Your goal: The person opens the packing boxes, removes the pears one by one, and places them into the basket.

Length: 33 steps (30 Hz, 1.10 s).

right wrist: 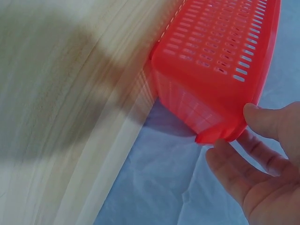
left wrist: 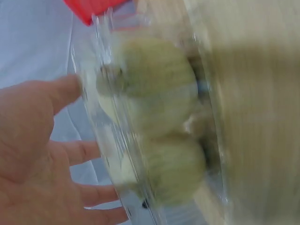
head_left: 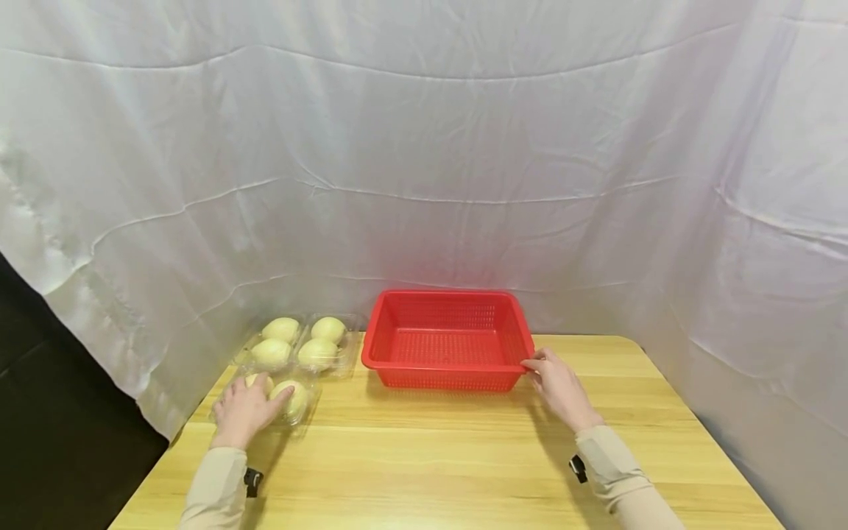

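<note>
At eight o'clock from the red basket (head_left: pixel 447 378), the near clear box (left wrist: pixel 126 145) with two pale yellow fruits (head_left: pixel 291 397) is touched by the left hand (head_left: pixel 242 414), fingers spread; by uneven pressure, it could be tipped. At nine o'clock, two fruits are held in each of the farther boxes (head_left: pixel 347 350). The basket, bare inside, is pinched at its four-o'clock corner by the right hand (head_left: pixel 559 386); by pulling, it could be skewed.

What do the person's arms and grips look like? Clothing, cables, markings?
Left grip and right grip: bare hands, no gloves. Long plain beige sleeves, left sleeve and right sleeve, with a small black device at each wrist, left device, right device. No cables or markings visible.
</note>
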Each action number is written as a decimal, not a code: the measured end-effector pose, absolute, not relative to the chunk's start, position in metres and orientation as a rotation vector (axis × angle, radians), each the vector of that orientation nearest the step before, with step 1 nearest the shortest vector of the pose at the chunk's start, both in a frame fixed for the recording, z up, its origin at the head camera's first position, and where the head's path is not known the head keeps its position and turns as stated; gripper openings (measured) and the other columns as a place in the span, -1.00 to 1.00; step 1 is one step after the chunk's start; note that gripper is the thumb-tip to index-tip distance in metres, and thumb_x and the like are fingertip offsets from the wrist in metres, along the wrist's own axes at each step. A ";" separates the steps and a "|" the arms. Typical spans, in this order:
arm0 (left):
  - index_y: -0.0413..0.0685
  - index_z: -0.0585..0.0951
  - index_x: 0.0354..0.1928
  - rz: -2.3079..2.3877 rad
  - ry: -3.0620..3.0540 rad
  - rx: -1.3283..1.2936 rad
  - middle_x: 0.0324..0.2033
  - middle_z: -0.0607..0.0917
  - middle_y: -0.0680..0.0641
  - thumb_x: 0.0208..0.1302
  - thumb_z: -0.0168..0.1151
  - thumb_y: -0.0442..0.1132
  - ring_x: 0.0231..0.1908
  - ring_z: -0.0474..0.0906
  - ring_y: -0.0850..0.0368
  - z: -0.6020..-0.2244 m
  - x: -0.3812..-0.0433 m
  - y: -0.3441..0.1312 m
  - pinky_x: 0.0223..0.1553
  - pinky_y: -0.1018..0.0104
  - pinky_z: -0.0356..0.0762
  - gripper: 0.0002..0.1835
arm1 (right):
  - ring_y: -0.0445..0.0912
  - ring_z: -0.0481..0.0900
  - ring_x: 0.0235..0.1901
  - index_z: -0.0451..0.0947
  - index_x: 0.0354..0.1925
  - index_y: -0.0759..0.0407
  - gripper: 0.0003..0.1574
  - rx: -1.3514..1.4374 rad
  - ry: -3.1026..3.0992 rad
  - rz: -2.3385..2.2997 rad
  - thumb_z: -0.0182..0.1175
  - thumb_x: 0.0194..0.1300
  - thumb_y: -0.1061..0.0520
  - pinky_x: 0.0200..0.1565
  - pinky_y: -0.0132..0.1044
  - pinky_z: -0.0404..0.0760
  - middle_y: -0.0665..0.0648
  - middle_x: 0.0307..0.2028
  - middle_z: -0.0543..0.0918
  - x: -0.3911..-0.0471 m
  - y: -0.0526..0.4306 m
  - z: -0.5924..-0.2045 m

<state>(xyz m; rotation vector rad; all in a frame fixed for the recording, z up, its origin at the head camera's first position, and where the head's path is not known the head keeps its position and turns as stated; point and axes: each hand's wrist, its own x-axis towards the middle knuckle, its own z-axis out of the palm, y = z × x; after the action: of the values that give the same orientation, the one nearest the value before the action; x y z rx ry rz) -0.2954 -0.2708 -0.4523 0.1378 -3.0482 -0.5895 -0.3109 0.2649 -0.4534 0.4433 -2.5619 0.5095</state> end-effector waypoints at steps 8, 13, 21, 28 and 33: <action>-0.10 0.03 0.50 -0.590 -3.082 0.219 0.36 -0.12 -0.66 0.16 -0.14 0.59 0.25 -0.13 -0.81 -0.454 -0.296 -0.281 0.05 -0.72 -0.09 0.11 | 0.06 0.65 -0.25 0.69 -0.11 0.34 -0.72 0.454 -2.555 0.507 0.31 0.16 0.41 -0.14 -0.01 0.66 0.19 -0.20 0.59 -0.311 0.263 -0.453; -0.09 0.03 0.50 -0.583 -3.078 0.223 0.31 -0.08 -0.72 0.12 -0.13 0.61 0.18 -0.02 -0.83 -0.455 -0.296 -0.284 0.00 -0.69 0.04 0.13 | 0.06 0.65 -0.25 0.70 -0.12 0.34 -0.72 0.462 -2.532 0.504 0.31 0.15 0.40 -0.14 -0.01 0.66 0.19 -0.21 0.59 -0.310 0.263 -0.454; -0.17 -0.13 0.52 -0.572 -3.054 0.243 0.14 0.14 -0.79 -0.02 -0.02 0.66 -0.02 0.25 -0.65 -0.457 -0.297 -0.285 -0.10 -0.46 0.27 0.33 | 0.05 0.63 -0.30 0.71 -0.14 0.34 -0.73 0.464 -2.519 0.501 0.33 0.13 0.40 -0.18 -0.01 0.66 0.18 -0.24 0.59 -0.309 0.264 -0.456; -0.29 0.00 0.46 -0.595 -3.059 0.163 0.08 0.21 -0.75 -0.05 0.04 0.65 -0.20 0.47 -0.52 -0.456 -0.301 -0.278 -0.33 -0.24 0.49 0.33 | 0.07 0.64 -0.24 0.70 -0.12 0.34 -0.73 0.440 -2.549 0.508 0.32 0.15 0.39 -0.14 0.02 0.65 0.19 -0.20 0.59 -0.309 0.265 -0.453; -0.25 0.05 0.45 -0.578 -3.082 0.120 0.19 0.10 -0.75 -0.06 0.02 0.67 -0.01 0.34 -0.72 -0.455 -0.301 -0.268 -0.17 -0.47 0.41 0.30 | 0.07 0.64 -0.23 0.69 -0.11 0.35 -0.73 0.445 -2.558 0.503 0.31 0.16 0.39 -0.12 0.01 0.65 0.19 -0.20 0.59 -0.311 0.264 -0.452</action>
<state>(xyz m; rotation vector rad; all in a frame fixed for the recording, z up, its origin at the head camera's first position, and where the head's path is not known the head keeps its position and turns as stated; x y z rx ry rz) -0.3008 -0.2681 -0.4555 0.1200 -3.0818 -0.5779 -0.3109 0.2644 -0.4517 0.4448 -2.5580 0.5029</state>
